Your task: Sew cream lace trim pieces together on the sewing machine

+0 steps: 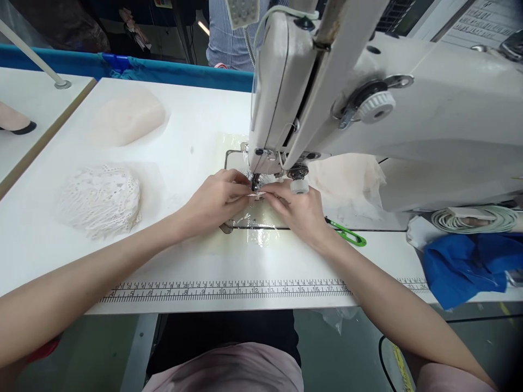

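Both my hands meet under the head of a white sewing machine (368,109), right at its needle and presser foot (255,182). My left hand (216,198) pinches a small pale piece of fabric (258,191) from the left, fingers closed together. My right hand (300,209) holds the same piece from the right, fingertips pressed down on it. The piece lies on the shiny needle plate (253,220), and most of it is hidden by my fingers.
A heap of white lace pieces (100,198) and a stack of pale pieces (125,117) lie left on the table. Pale cloth (347,177) sits behind the needle. Green snips (347,233), a blue cloth (466,267) and coiled tape (474,218) lie right. A ruler strip (224,290) lines the front edge.
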Demonstrator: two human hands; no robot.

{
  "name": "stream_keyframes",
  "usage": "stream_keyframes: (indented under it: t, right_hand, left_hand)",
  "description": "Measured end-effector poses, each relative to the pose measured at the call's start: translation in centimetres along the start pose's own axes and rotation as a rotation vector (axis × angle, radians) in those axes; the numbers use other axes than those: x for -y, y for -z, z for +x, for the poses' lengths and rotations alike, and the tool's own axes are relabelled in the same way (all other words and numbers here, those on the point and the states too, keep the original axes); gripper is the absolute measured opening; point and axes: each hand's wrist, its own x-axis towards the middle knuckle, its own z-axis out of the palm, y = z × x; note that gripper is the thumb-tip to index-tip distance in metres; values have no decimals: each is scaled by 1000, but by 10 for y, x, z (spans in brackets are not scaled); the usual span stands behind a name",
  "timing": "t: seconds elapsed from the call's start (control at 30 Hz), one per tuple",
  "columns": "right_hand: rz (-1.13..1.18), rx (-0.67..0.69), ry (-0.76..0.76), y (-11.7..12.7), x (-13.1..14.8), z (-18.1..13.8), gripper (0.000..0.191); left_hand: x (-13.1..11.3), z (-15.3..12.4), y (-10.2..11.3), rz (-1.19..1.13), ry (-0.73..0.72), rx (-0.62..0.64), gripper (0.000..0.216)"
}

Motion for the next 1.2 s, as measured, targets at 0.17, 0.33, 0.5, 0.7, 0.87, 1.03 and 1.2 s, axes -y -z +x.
stream_keyframes:
  t: [0.17,0.33,0.5,0.7,0.87,1.03,1.2]
  right_hand:
    - [10,3,-8,0,1,1,22]
    - [31,35,79,2,3,-5,18]
    - [-78,-2,272,5,7,-12,19]
    - [-169,-1,317,8,8,-11,19]
    - [-185,-11,335,9,7,-12,18]
    - [-198,-19,319,7,6,-10,19]
    - [-183,-26,292,3,3,-4,19]
  left_hand:
    - [7,5,7,-97,12,49,31]
    - [5,-8,-1,156,-154,-43,24]
    - [-5,-27,-11,444,-314,-145,29]
    - [-8,-34,-11,601,-362,-77,34]
    - [-7,-33,-11,592,-340,-81,32]
    - [-7,-31,-10,593,-309,-40,33]
    - [1,-23,-12,607,-333,-121,32]
